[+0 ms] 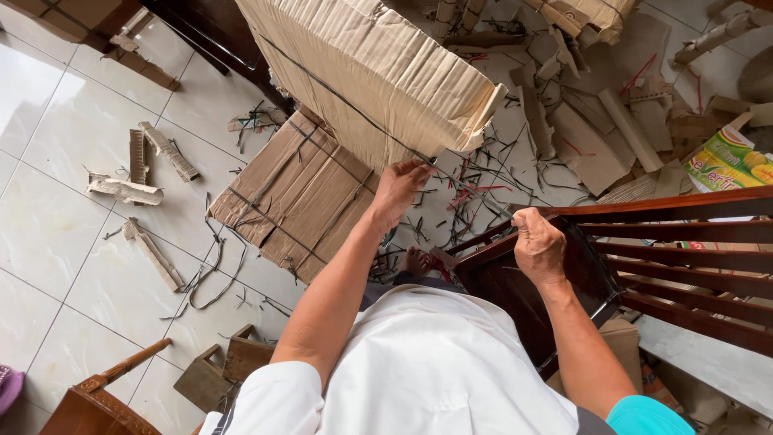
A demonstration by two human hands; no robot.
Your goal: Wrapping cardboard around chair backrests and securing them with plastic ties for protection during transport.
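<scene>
— What lay at the far left?

— Torn cardboard strips (125, 190) on the white tiled floor (56, 121), and a carved wooden chair corner (97, 399) at the bottom edge.

— And the left hand?

— The left arm reached up and away from the body, elbow bent. The left hand (398, 189) met the lower edge of a large cardboard bundle (370, 68), its fingers (419, 171) curled together and pinching a thin dark strap (463, 187).

— Where was that strap, and how did it run?

— It stretched taut between both hands, its long axis sloping from upper left down to the right, continuing as a dark line across the bundle's face. Below lay a flat cardboard stack (294, 193), also strapped.

— The right hand?

— The right hand (538, 246) was a closed fist, knuckles up, fingers clenched on the strap's lower end, just above a dark wooden chair (684, 250). Cardboard scraps (596, 121) littered the floor beyond.
</scene>
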